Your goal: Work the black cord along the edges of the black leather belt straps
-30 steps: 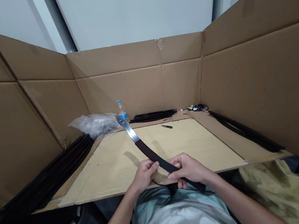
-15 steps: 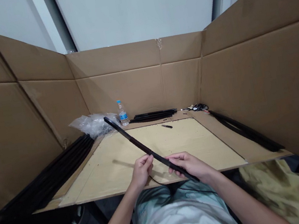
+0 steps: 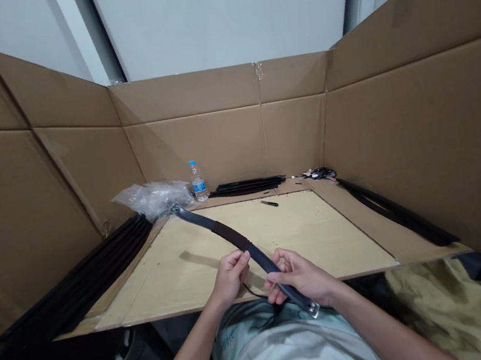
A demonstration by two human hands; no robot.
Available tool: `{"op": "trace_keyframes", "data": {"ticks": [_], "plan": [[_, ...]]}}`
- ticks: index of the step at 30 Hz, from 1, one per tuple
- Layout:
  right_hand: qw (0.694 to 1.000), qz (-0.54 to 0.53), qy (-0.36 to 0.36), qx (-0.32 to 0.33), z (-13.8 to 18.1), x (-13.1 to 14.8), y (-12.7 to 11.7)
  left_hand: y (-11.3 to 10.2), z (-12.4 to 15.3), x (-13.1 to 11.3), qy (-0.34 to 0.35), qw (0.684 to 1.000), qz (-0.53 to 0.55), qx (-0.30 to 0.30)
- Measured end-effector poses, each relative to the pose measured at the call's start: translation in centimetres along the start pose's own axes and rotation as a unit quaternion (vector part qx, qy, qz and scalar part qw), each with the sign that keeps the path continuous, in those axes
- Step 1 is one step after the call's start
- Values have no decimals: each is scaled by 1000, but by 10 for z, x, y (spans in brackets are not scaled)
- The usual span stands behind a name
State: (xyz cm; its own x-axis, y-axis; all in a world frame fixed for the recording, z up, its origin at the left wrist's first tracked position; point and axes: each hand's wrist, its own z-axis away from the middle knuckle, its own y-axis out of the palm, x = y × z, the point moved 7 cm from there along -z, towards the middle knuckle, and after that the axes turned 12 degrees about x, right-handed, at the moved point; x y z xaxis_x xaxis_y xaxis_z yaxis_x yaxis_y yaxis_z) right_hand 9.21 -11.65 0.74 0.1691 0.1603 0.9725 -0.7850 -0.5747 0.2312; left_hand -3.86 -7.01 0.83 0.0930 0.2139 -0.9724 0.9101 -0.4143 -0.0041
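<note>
A long, curved dark strap [image 3: 260, 259] with a brown middle section and metal fittings at both ends slants across in front of me, above the board. My left hand [image 3: 232, 275] is closed, thumb against fingers, at the strap's near edge just below the brown section. Around its lower part is my right hand [image 3: 291, 275], with the thumb on top and fingers behind. The lower metal end sticks out past my right hand, over my lap. A thin black cord [image 3: 254, 292] hangs beneath my hands; where it starts is hidden.
Dark strips lie in a pile [image 3: 99, 271] at left, a stack [image 3: 248, 186] at the back and a bundle [image 3: 393, 213] at right. A water bottle [image 3: 197, 181], clear plastic wrap [image 3: 151, 200], small cutter [image 3: 269, 203] and tangled wires [image 3: 320, 173] are there. Cardboard walls [image 3: 229, 139] enclose three sides.
The strap has rolled about its length, so its broad face and metal ends now show. My right thumb has come over the top; the left hand has barely moved.
</note>
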Motion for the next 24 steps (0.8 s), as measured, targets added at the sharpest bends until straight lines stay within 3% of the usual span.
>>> {"op": "trace_keyframes", "data": {"ticks": [3, 8, 15, 20, 24], "plan": [[999, 5, -44, -13, 1, 9, 1, -2, -1, 0, 4, 1000, -1, -4], [998, 6, -50, -33, 1, 7, -5, -3, -2, 2, 8, 1000, -8, -6], [993, 100, -20, 66, -1, 0, 1, 2, 0, 1, 4, 999, -32, 27], [996, 85, -13, 35, 1, 4, 4, 2, 1, -2, 11, 998, -54, 21], [989, 123, -63, -45, 0, 13, -2, 1, 1, -5, 19, 997, -72, 5]]}}
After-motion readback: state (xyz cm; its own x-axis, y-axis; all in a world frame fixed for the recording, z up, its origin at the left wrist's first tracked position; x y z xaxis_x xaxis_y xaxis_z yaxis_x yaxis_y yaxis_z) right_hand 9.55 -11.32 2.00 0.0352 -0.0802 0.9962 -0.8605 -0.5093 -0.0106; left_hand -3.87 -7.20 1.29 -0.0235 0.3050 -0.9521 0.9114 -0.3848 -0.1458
